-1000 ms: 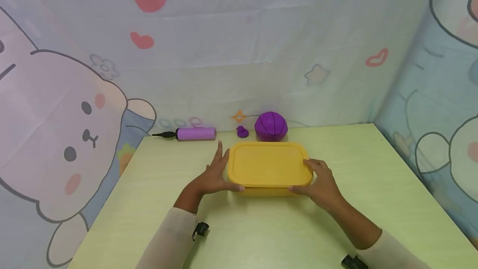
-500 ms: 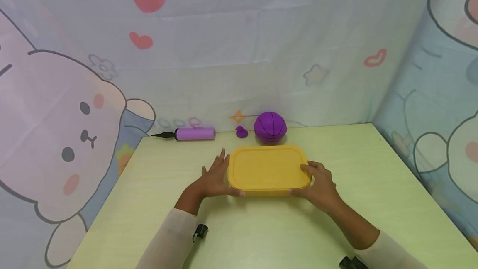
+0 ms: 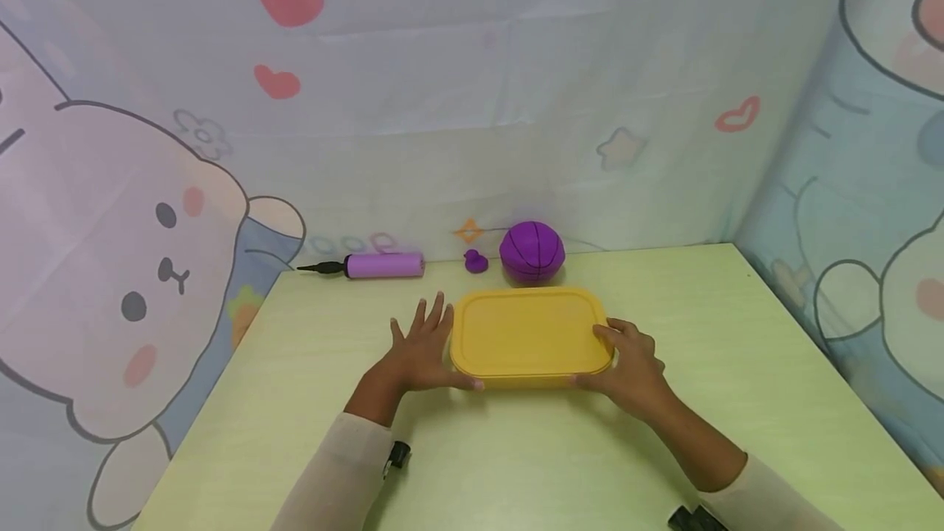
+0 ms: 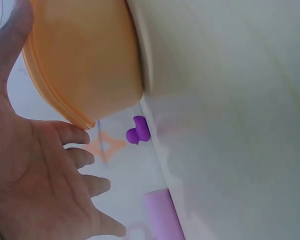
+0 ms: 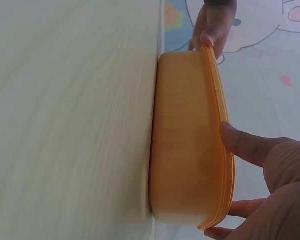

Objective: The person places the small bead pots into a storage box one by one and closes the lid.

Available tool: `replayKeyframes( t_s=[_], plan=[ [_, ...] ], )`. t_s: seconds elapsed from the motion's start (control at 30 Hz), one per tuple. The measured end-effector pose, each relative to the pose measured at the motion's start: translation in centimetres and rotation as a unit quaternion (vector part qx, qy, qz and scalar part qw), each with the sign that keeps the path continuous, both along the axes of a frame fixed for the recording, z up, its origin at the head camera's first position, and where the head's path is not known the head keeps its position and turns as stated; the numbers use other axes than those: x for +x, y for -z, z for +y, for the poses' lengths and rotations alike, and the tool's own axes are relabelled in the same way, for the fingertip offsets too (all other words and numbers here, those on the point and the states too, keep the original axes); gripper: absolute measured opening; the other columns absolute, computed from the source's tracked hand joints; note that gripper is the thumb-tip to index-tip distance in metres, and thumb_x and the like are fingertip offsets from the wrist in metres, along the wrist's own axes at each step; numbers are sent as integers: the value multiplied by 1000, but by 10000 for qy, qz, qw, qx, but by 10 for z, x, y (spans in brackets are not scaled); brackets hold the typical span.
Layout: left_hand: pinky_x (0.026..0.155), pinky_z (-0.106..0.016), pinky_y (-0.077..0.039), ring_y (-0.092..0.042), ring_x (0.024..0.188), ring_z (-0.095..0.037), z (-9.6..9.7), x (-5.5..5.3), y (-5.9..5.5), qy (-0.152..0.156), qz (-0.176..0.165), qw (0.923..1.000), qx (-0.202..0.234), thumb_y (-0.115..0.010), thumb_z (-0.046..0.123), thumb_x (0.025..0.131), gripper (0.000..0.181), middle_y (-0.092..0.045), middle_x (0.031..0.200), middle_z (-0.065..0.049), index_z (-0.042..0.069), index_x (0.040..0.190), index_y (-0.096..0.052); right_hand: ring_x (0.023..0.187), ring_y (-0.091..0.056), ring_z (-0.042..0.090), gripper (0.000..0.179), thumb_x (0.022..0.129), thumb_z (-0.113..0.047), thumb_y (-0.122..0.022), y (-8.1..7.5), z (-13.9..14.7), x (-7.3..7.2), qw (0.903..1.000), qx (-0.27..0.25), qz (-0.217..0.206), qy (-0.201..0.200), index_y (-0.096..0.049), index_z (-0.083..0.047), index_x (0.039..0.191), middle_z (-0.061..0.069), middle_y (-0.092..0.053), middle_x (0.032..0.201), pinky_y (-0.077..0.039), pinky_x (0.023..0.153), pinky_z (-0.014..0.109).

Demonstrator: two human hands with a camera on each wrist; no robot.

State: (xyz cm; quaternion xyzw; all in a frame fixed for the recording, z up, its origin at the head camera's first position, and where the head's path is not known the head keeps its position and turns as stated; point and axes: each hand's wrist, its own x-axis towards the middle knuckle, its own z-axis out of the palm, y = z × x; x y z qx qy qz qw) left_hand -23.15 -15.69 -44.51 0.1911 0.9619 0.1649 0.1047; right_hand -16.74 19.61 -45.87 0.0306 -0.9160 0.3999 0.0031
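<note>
A yellow lidded plastic container rests on the table, its lid on top. My left hand is at its left front corner, fingers straight and spread, the thumb on the front rim and the index fingertip at the lid's left edge. On the right side my right hand grips the rim, thumb at the front and bent fingers over the right edge. In the right wrist view the right thumb presses the lid's rim. What the container holds is hidden.
Behind the container sits a purple ball with black lines. A small purple duck and a purple hand pump with a black nozzle lie along the back edge. A printed cloth hangs behind the pale table.
The lid has shifted slightly nearer and lower in the head view, showing less of the container's front wall. My left fingers have spread wider. The right fingers have moved slightly along the rim.
</note>
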Motion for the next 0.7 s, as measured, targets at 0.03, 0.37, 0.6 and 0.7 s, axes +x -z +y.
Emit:
replayKeyframes(
  t_s=[0.03,0.37,0.6,0.7],
  plan=[
    [123,-88,9,14,172,-41,0,1,-1,9,30,10000,1,-81,85,74,148,15,185,-6,13,177,-3,156,-22,60,101,82,-41,-97,1,0,0,10000,20,13,-1,-50,4,159,27,-32,173,-25,111,85],
    [122,-90,5,-2,172,-45,0,15,-2,-100,355,9991,184,-68,82,89,123,1,186,-10,16,178,-13,155,-21,62,95,94,-49,-85,-2,2,3,9995,120,115,-259,-45,4,162,29,-28,174,-27,109,89],
    [121,-91,2,-12,171,-48,0,18,-1,-214,370,9985,352,-69,76,94,112,-11,186,-9,17,177,-21,158,-19,62,99,98,-50,-80,-2,7,1,9986,94,153,-500,-36,7,166,27,-22,179,-21,109,95],
    [122,-91,1,-13,170,-49,1,20,-1,-254,326,9983,421,-68,73,96,108,-11,186,-9,18,177,-22,158,-24,64,97,101,-49,-77,-1,9,0,9974,286,307,-583,-36,10,165,26,-24,179,-23,104,98]
  ],
)
